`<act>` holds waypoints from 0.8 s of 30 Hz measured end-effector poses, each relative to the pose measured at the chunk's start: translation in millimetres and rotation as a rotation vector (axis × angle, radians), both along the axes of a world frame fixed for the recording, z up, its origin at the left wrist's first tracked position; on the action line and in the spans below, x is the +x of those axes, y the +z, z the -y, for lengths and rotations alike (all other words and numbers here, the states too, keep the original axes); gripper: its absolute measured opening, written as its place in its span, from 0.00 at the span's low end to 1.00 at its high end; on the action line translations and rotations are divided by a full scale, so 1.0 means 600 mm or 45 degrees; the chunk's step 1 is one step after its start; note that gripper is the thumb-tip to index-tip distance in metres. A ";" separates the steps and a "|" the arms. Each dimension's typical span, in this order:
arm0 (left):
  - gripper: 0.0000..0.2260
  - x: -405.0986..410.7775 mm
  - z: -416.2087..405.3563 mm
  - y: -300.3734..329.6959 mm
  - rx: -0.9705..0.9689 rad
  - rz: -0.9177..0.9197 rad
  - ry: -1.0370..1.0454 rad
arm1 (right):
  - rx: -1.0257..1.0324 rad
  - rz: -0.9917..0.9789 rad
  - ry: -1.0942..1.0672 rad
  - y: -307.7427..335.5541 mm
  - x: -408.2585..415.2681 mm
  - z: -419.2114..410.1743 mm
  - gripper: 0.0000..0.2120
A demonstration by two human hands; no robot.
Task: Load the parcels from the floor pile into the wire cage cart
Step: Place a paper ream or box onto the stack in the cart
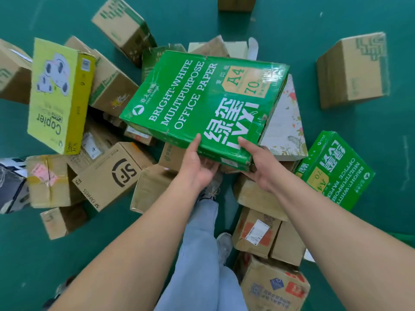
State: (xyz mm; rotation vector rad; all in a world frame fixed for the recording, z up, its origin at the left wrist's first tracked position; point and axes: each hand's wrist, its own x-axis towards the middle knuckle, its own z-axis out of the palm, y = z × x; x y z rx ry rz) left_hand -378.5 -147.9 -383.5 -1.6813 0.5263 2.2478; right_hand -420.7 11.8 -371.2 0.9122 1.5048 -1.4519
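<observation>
A large green office-paper box (202, 102) is tilted up above the floor pile, its printed face toward me. My left hand (196, 164) grips its near edge, thumb on the top face and fingers underneath. My right hand (260, 162) holds the same edge at the near right corner, thumb on top. Around it lie several parcels: a yellow copier-paper box (60, 95), a brown SF Express box (112, 173), a second green paper box (336, 169) and a floral white box (287, 122). The wire cage cart is out of view.
Brown cartons crowd the green floor (280, 25) on both sides of my legs (202, 254). A lone brown box (354, 70) sits apart at the right, another (237, 3) at the top edge. A dark object (11, 185) lies at the left edge.
</observation>
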 end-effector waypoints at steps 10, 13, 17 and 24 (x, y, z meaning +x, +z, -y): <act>0.20 0.282 0.119 0.259 -0.319 -0.033 0.074 | -0.168 -0.017 0.057 0.259 0.291 -0.114 0.23; 0.16 0.399 0.138 0.353 -0.388 0.005 0.137 | -0.162 -0.020 0.105 0.338 0.373 -0.144 0.25; 0.13 0.550 0.136 0.451 -0.488 0.036 0.183 | -0.152 -0.061 0.236 0.433 0.450 -0.143 0.24; 0.12 0.785 0.147 0.515 -0.523 0.062 0.491 | -0.199 -0.124 0.351 0.512 0.548 -0.052 0.19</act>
